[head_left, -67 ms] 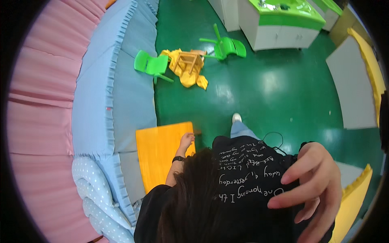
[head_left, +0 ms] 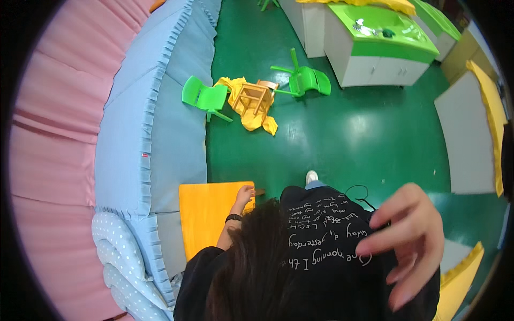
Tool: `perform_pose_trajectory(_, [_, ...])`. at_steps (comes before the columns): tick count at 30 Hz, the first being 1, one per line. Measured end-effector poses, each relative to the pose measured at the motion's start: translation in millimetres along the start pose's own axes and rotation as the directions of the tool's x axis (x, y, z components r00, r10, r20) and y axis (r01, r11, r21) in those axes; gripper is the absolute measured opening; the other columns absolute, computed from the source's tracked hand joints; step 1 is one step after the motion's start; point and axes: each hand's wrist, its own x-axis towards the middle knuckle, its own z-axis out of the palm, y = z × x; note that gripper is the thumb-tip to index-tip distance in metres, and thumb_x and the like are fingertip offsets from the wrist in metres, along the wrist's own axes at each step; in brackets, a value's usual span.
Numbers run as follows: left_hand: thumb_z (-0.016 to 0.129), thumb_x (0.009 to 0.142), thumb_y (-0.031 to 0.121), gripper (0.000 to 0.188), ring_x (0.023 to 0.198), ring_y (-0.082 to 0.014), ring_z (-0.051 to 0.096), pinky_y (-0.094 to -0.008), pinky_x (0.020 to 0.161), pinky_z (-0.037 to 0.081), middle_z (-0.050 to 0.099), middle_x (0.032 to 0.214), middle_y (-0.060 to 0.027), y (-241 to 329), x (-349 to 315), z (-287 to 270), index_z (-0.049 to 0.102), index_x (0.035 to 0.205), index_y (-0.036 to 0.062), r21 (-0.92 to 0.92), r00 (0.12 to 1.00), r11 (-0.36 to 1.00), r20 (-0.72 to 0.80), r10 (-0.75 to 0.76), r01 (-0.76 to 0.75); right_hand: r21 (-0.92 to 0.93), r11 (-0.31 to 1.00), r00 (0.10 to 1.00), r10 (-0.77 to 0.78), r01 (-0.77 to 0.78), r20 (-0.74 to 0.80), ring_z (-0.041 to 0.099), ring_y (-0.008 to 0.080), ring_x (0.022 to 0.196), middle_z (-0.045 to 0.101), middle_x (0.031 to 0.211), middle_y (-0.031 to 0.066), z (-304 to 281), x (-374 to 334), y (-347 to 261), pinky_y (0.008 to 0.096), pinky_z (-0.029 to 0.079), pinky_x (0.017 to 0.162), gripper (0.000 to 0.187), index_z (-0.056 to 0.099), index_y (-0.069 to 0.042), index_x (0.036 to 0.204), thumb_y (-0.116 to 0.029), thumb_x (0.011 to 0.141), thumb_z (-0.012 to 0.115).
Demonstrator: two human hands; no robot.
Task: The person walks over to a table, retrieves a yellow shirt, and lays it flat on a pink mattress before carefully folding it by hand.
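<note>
The view has tilted up; the right hand (head_left: 415, 232) still has loosely curled, parted, empty fingers, so nothing new seems handled. Under the left hand (head_left: 245, 197), its grip unclear, lies the yellow tabletop (head_left: 208, 216).

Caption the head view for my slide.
Right hand before black shirt, left hand at edge of orange table, green chairs beyond.

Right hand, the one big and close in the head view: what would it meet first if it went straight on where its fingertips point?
Probably the black shirt, left of the right hand's fingertips, though the depth between them is unclear.
</note>
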Motion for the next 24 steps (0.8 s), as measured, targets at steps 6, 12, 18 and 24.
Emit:
perform_pose_trajectory(6, [0.043,0.080,0.008,0.026,0.069,-0.0146,0.055,-0.0267,0.057,0.045,0.059,0.081,-0.0064,104.7,66.5,-8.4,0.051,0.104,0.0035,-0.136,0.987,0.977,-0.033,0.159,-0.162,-0.172,0.957,0.929,0.271,-0.232,0.252,0.057,0.0267,0.081,0.058,0.104,0.0165,-66.7,33.8,159.9,0.0335,0.041,0.065,0.034,0.058,0.001,0.097,-0.019,0.070,0.054])
perform_pose_trajectory(12, [0.038,0.083,0.012,0.026,0.077,-0.0150,0.056,-0.0296,0.064,0.046,0.059,0.092,-0.0059,163.8,148.9,-40.7,0.051,0.106,0.0076,-0.248,0.997,0.968,-0.043,-0.061,0.048,-0.482,0.786,0.690,0.594,-0.388,0.414,0.056,0.0297,0.087,0.058,0.102,0.0138,-93.1,20.9,358.5,0.0368,0.043,0.074,0.036,0.055,-0.004,0.106,-0.017,0.073,0.057])
perform_pose_trajectory(18, [0.038,0.084,0.013,0.025,0.079,-0.0155,0.057,-0.0297,0.063,0.046,0.058,0.091,-0.0058,206.2,253.8,-78.5,0.051,0.104,0.0076,-0.482,0.980,0.871,-0.111,-0.165,0.092,-0.753,0.411,0.207,0.911,-0.514,0.356,0.053,0.0336,0.096,0.054,0.108,0.0182,-127.2,0.7,511.6,0.0376,0.043,0.082,0.044,0.048,-0.003,0.115,-0.024,0.078,0.057])
perform_pose_trajectory(24, [0.040,0.084,0.017,0.023,0.076,-0.0150,0.057,-0.0305,0.060,0.046,0.059,0.088,-0.0054,272.7,362.3,-113.1,0.052,0.102,0.0086,-0.403,0.971,0.896,-0.062,-0.231,0.188,-0.744,0.276,0.231,0.959,-0.609,0.167,0.054,0.0319,0.095,0.055,0.105,0.0182,-149.9,45.6,614.7,0.0370,0.044,0.081,0.043,0.048,-0.001,0.114,-0.024,0.079,0.057])
